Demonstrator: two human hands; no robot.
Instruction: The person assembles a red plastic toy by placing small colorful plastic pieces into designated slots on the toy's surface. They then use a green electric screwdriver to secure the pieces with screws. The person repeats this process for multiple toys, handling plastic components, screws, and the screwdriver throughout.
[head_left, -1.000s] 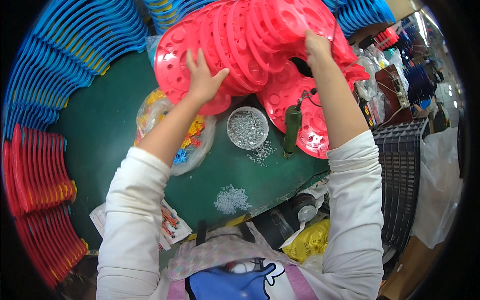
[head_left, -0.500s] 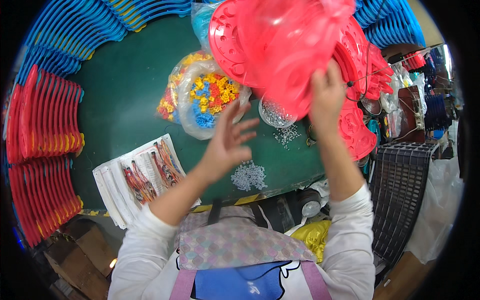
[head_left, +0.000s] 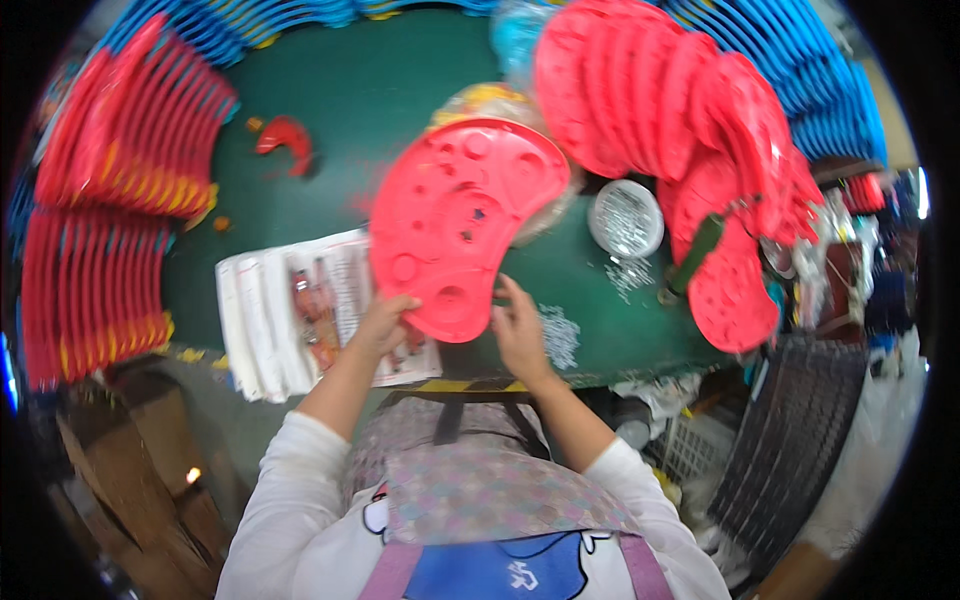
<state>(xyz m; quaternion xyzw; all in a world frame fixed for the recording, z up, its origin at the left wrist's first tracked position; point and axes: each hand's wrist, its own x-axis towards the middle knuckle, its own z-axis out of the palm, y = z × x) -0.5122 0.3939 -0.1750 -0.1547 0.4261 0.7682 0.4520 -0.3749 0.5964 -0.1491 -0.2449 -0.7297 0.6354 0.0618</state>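
Note:
A red crescent-shaped plastic panel (head_left: 425, 215) with round moulded recesses is held up over the table. My left hand (head_left: 385, 322) grips its lower left edge, thumb on top. Beside its lower right edge is my right hand (head_left: 520, 335), fingers apart; whether they touch the edge is hard to tell. Behind the panel, a clear bag (head_left: 490, 98) of coloured pieces is mostly hidden. To the right stands a white tub (head_left: 628, 220) of small silvery parts, some spilled below it. A pile of small clear parts (head_left: 558, 337) lies by my right hand.
Red panels (head_left: 640, 90) are stacked at the back right, with a blurred green tool (head_left: 705, 242) near them. Rows of red frames (head_left: 95, 290) line the left. Papers with wired parts (head_left: 262, 320) lie front left. A curved red piece (head_left: 290, 140) is far left.
A red panel has come from the stack on the right to the middle in front of me. My left hand has taken hold of it. A curved red piece now shows at the far left.

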